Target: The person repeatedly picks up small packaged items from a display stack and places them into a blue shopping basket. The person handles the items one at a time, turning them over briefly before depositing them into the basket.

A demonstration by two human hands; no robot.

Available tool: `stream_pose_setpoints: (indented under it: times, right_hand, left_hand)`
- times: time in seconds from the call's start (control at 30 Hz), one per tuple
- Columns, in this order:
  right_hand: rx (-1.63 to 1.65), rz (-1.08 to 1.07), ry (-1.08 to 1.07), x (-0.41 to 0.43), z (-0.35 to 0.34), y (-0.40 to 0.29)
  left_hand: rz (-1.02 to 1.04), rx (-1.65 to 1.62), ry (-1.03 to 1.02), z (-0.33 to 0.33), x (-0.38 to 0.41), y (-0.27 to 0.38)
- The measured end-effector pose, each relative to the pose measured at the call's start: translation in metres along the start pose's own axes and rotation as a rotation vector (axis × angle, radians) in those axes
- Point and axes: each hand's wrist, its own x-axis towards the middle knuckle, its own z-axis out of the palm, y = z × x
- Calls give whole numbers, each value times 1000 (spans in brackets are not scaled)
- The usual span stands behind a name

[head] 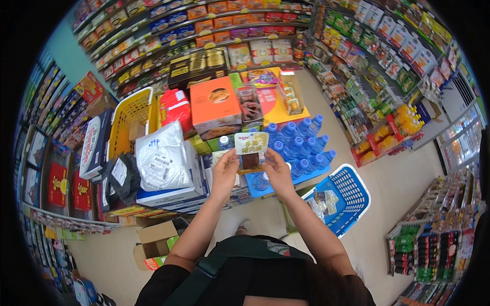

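Between my two hands a small snack packet (251, 150) is held upright by its side edges, its printed front facing me. It has a pale top, a brown window and bears writing. My left hand (226, 174) pinches the packet's left edge, and my right hand (278, 172) pinches its right edge. Just beyond and to the right stand several water bottles with blue caps (294, 147) on a blue surface (321, 171). A blue plastic basket (354, 195) at the lower right contains several small packets (324, 202). A white plastic mailer (164, 157) lies on boxes to the left.
Cartons, an orange box (215, 101), a yellow basket (132, 103) and a black parcel (124, 176) crowd the display before me. Stocked shelves (245, 34) rise behind and at both sides. An open cardboard box (157, 234) sits on the floor at lower left.
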Motion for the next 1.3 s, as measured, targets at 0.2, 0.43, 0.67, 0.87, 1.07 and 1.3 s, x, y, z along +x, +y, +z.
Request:
stream_pose_setpoints:
  times: [0.2, 0.43, 0.67, 0.87, 1.07, 1.3]
  right_hand:
    - [-123, 47, -155, 21, 51, 49]
    - [-142, 208, -145, 40, 73, 108]
    - [-164, 262, -121, 46, 75, 137]
    - [-136, 240, -81, 46, 75, 140]
    - [-83, 236, -76, 43, 77, 133]
    - [-178, 248, -125, 20, 53, 135]
  left_hand:
    - [-24, 59, 191, -65, 16, -54]
    - [-113, 155, 247, -96, 30, -92]
    - [-240, 81, 191, -108, 41, -114]
    - [-242, 60, 188, -110, 55, -137]
    - [-235, 71, 193, -108, 57, -146]
    - [-193, 100, 86, -69, 29, -125]
